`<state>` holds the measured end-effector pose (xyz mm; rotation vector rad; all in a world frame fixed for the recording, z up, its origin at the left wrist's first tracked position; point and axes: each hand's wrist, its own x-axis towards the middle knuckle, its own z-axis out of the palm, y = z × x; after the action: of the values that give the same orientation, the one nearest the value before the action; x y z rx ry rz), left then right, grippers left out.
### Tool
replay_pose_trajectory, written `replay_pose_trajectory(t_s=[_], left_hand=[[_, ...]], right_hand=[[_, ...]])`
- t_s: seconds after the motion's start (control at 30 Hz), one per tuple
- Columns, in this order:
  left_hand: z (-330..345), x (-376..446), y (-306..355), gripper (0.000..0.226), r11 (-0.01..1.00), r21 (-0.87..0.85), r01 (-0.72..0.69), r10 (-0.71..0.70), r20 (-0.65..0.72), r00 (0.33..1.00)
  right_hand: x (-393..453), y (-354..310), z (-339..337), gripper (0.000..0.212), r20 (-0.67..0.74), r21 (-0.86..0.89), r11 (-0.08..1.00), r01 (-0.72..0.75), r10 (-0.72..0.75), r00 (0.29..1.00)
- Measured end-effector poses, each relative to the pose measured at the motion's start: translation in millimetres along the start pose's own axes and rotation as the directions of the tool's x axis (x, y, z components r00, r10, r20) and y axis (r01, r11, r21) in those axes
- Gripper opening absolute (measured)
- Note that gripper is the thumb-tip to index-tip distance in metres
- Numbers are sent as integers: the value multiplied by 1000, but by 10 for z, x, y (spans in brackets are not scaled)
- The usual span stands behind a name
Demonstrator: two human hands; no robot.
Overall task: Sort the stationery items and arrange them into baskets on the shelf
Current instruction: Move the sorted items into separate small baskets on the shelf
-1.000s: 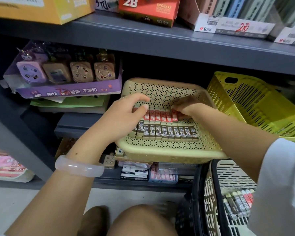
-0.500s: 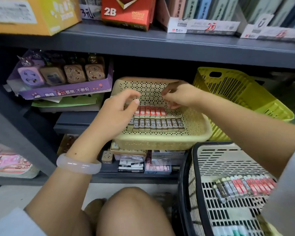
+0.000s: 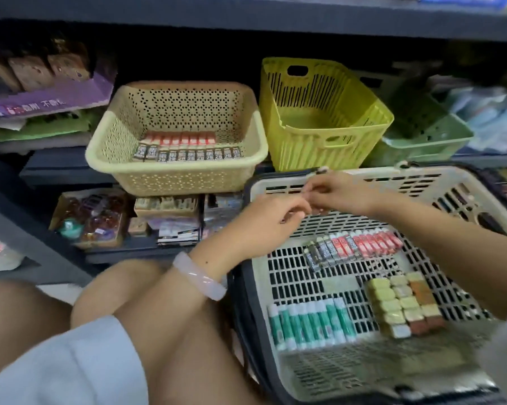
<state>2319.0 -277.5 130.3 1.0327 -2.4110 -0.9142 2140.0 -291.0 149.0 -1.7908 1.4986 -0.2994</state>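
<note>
A beige perforated basket stands on the shelf with two rows of small 2B lead boxes, red behind and dark in front. To its right stand an empty yellow basket and a green basket. A grey shopping basket in front holds more lead boxes, green glue sticks and erasers. My left hand and my right hand meet over its far end with fingers curled. Blur hides whether the right fingertips pinch anything.
A purple display box sits at the left of the shelf above stacked papers. The lower shelf holds small packaged goods. A dark shelf board runs overhead. My knees are in front of the shelf.
Both hands have left the beige basket and come down to the right, over the shopping basket. The view has tilted down with them. The lead boxes stay in their rows.
</note>
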Motion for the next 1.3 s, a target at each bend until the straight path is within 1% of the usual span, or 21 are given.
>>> replay_pose_trajectory(t_s=[0.03, 0.1, 0.13, 0.27, 0.33, 0.4, 0.43, 0.5, 0.53, 0.57, 0.6, 0.63, 0.67, 0.7, 0.73, 0.77, 0.8, 0.87, 1.0, 1.1, 1.3], left_hand=[[70, 9, -31, 25, 992, 123, 15, -22, 55, 998], [143, 11, -130, 26, 897, 442, -17, -27, 92, 995], [151, 2, -177, 26, 853, 521, -28, -24, 93, 995], [129, 17, -241, 29, 789, 614, -22, -72, 127, 989], [129, 47, -252, 29, 744, 667, 34, -152, 120, 981], [155, 104, -236, 28, 691, 718, 90, -258, 128, 958], [191, 164, -219, 27, 691, 713, 121, -316, 147, 937], [334, 349, -156, 27, 755, 623, 206, -411, 204, 889], [444, 463, -122, 27, 806, 522, 279, -444, 223, 868], [587, 571, -99, 26, 846, 375, 379, -482, 233, 845], [752, 663, -86, 23, 846, 193, 497, -532, 233, 814], [937, 736, -100, 22, 790, -5, 613, -595, 238, 768], [1125, 784, -133, 21, 680, -198, 706, -659, 255, 707], [1298, 807, -176, 18, 534, -357, 766, -722, 280, 633], [1442, 811, -216, 13, 396, -462, 793, -774, 297, 559], [1557, 796, -261, 13, 288, -525, 801, -817, 301, 491], [1647, 776, -306, 14, 214, -561, 800, -850, 296, 435], [1770, 753, -393, 16, 167, -593, 788, -885, 262, 384], [1905, 866, -424, 17, 194, -535, 822, -910, 215, 355], [2031, 922, -374, 31, 208, -445, 871, -931, 183, 316], [2181, 983, -371, 27, 143, -565, 812, -952, 146, 269]], right_hand=[[-9, 168, 45, 12, 17, -76, 997, -25, 27, 1000], [1, 495, 128, 14, 54, -245, 967, -65, 80, 995], [5, 633, 159, 18, 89, -319, 945, -72, 106, 990], [23, 1046, 204, 28, 269, -527, 846, -82, 258, 928], [25, 1195, 199, 31, 259, -563, 820, -105, 296, 920], [30, 1338, 203, 34, 226, -586, 805, -95, 275, 935], [33, 1404, 209, 36, 217, -596, 799, -78, 254, 943], [40, 1522, 247, 43, 228, -608, 793, -39, 221, 948], [49, 1570, 278, 47, 235, -615, 788, -30, 219, 947], [56, 1614, 312, 51, 237, -628, 778, -27, 224, 945], [64, 1657, 345, 53, 237, -643, 765, -26, 232, 943], [70, 1702, 378, 54, 235, -655, 755, -26, 236, 943], [71, 1747, 408, 55, 230, -656, 754, -27, 234, 945], [69, 1791, 429, 55, 223, -645, 764, -28, 223, 949], [69, 1833, 438, 55, 216, -625, 780, -28, 208, 954], [68, 1870, 439, 54, 212, -600, 799, -29, 194, 958], [70, 1903, 434, 53, 212, -573, 819, -30, 183, 960], [90, 1948, 403, 49, 216, -511, 859, -38, 170, 961], [180, 1957, 309, 42, 232, -416, 908, -42, 151, 961], [194, 1961, 251, 44, 235, -383, 922, -55, 155, 959], [184, 1978, 228, 47, 264, -350, 933, -89, 189, 946]])
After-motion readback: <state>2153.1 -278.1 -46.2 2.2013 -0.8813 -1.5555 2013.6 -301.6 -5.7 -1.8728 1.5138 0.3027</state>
